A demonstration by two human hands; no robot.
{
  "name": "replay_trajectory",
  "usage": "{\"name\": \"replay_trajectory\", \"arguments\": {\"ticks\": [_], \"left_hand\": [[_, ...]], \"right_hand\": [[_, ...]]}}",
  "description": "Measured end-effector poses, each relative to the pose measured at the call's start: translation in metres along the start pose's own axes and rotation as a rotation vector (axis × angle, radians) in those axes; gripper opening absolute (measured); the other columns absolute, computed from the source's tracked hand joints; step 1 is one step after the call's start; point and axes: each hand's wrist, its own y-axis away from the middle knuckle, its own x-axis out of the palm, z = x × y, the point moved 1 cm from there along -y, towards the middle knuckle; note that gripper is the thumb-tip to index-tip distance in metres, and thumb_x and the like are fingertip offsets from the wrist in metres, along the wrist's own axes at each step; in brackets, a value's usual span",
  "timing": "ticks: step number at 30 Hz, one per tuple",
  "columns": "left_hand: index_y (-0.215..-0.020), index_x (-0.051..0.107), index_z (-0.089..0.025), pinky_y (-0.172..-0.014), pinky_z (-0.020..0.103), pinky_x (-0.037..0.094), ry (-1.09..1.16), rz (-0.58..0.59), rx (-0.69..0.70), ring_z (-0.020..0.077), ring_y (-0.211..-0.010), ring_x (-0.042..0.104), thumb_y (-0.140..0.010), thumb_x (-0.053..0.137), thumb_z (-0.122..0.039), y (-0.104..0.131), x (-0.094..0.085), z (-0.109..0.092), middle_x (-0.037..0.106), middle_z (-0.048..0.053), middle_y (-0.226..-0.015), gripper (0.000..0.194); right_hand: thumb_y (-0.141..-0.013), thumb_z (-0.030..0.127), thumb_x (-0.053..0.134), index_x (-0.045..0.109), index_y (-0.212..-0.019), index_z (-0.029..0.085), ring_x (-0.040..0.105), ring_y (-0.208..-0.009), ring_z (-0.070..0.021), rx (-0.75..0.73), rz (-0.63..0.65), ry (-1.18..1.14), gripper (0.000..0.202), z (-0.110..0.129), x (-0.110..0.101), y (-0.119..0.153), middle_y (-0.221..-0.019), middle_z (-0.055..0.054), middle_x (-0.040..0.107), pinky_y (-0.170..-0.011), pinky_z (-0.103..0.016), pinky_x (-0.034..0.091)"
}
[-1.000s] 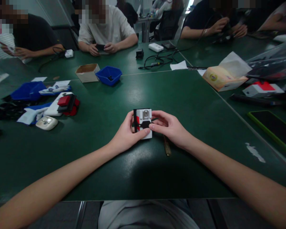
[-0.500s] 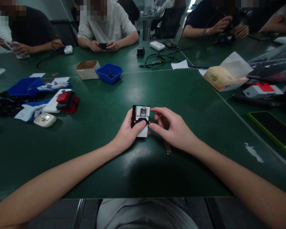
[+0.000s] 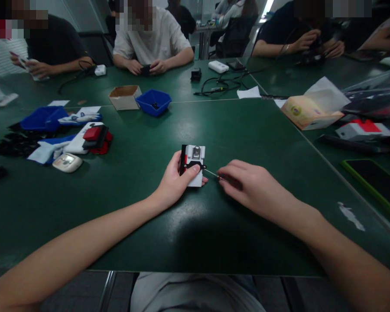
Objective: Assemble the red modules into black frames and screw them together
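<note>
My left hand [image 3: 178, 175] is closed around a small white-and-black device [image 3: 195, 180], its thumb pressed on a black bracket [image 3: 192, 165] that crosses the middle. A square metallic part [image 3: 196, 152] shows near the device's top, with a red patch along its left side. To the right, my right hand [image 3: 243, 180] pinches a thin screwdriver [image 3: 211, 173]. Its metal shaft points left, with the tip at the device's right edge by the bracket's end. The fingers and palm hide the handle.
Leftward lie blue trays [image 3: 45, 118], gloves [image 3: 79, 118], a red-and-black part [image 3: 97, 138] and a white oval object [image 3: 67, 162]. Ahead are a cardboard box [image 3: 125, 99] and a blue bin [image 3: 154, 103]. A green-edged phone [image 3: 373, 182] and tissue box [image 3: 310, 113] are rightward. People sit across the table.
My right hand has left the device's edge and now holds the screwdriver against it. The brownish object that lay under that hand no longer shows on the table. My left hand keeps its grip.
</note>
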Motion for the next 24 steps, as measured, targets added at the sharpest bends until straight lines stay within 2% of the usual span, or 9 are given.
{"name": "replay_trajectory", "arguments": {"ticks": [2, 4, 7, 10, 15, 24], "left_hand": [[-0.119, 0.046, -0.02, -0.067, 0.032, 0.064, -0.011, -0.011, 0.003, 0.0213, -0.074, 0.078, -0.085, 0.079, -0.044, 0.001, 0.001, -0.002, 0.066, 0.004, -0.101, 0.053], [-0.118, 0.045, -0.02, -0.065, 0.031, 0.064, -0.029, -0.015, 0.01, 0.0208, -0.072, 0.078, -0.084, 0.08, -0.044, 0.0, 0.0, -0.004, 0.067, 0.003, -0.1, 0.054], [-0.117, 0.044, -0.019, -0.063, 0.031, 0.063, -0.093, -0.037, 0.031, 0.0193, -0.07, 0.076, -0.082, 0.08, -0.045, -0.005, -0.004, -0.008, 0.068, 0.005, -0.103, 0.056], [-0.117, 0.044, -0.019, -0.063, 0.032, 0.063, -0.165, -0.076, 0.062, 0.0179, -0.067, 0.075, -0.08, 0.081, -0.045, -0.013, -0.013, -0.01, 0.068, 0.006, -0.106, 0.058], [-0.117, 0.045, -0.019, -0.064, 0.033, 0.064, -0.184, -0.114, 0.089, 0.0174, -0.068, 0.074, -0.081, 0.078, -0.045, -0.02, -0.021, -0.011, 0.065, 0.003, -0.102, 0.055], [-0.116, 0.044, -0.019, -0.063, 0.034, 0.064, -0.2, -0.123, 0.093, 0.0173, -0.067, 0.074, -0.081, 0.079, -0.046, -0.019, -0.02, -0.009, 0.064, 0.005, -0.106, 0.056]], "right_hand": [[-0.096, 0.015, 0.058, 0.069, -0.101, 0.02, 0.072, -0.089, -0.0219, -0.063, -0.191, -0.021, 0.014, 0.001, -0.006, -0.001, -0.102, -0.01, 0.073, -0.078, -0.035, 0.06], [-0.097, 0.013, 0.058, 0.069, -0.106, 0.022, 0.073, -0.097, -0.0228, -0.105, -0.341, -0.035, 0.018, 0.004, -0.011, 0.0, -0.107, -0.009, 0.075, -0.085, -0.038, 0.061], [-0.096, 0.009, 0.058, 0.065, -0.123, 0.027, 0.074, -0.104, -0.0249, -0.15, -0.495, -0.01, 0.034, 0.009, -0.015, 0.004, -0.113, -0.007, 0.076, -0.091, -0.043, 0.062], [-0.094, 0.005, 0.059, 0.06, -0.133, 0.033, 0.075, -0.103, -0.025, -0.241, -0.595, 0.002, 0.048, 0.012, -0.014, 0.008, -0.115, -0.006, 0.077, -0.087, -0.043, 0.063], [-0.092, 0.003, 0.06, 0.058, -0.134, 0.03, 0.075, -0.101, -0.0226, -0.34, -0.582, -0.022, 0.05, 0.012, -0.007, 0.01, -0.114, -0.008, 0.076, -0.084, -0.038, 0.064], [-0.092, 0.003, 0.058, 0.061, -0.131, 0.03, 0.076, -0.102, -0.0224, -0.304, -0.549, -0.059, 0.048, 0.012, 0.0, 0.008, -0.116, -0.006, 0.077, -0.086, -0.038, 0.065]]}}
